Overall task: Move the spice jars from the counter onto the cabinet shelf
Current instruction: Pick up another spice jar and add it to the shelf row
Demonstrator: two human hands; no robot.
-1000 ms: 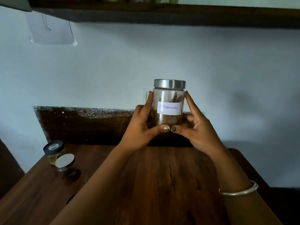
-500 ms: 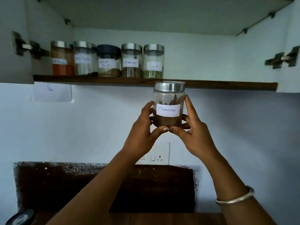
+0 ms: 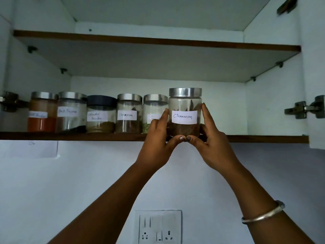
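Bare shelf (image 3: pixel 255 139) right of the jar row (image 3: pixel 98 114); left side crowded.

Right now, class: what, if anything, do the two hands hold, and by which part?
The clear glass jar labelled Cinnamon: left hand and right hand clasp its sides and base.

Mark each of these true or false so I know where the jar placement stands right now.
1. Both hands hold the Cinnamon jar. True: the left hand and the right hand clasp it from either side.
2. The held jar has a black lid. False: its lid is silver metal; the black lid is on the third jar from the left.
3. Five jars already stand in a row on the lower shelf. True.
4. The bracelet is on the left wrist. False: it is on the right wrist.
5. The held jar is at the left end of the row. False: it is at the right end.
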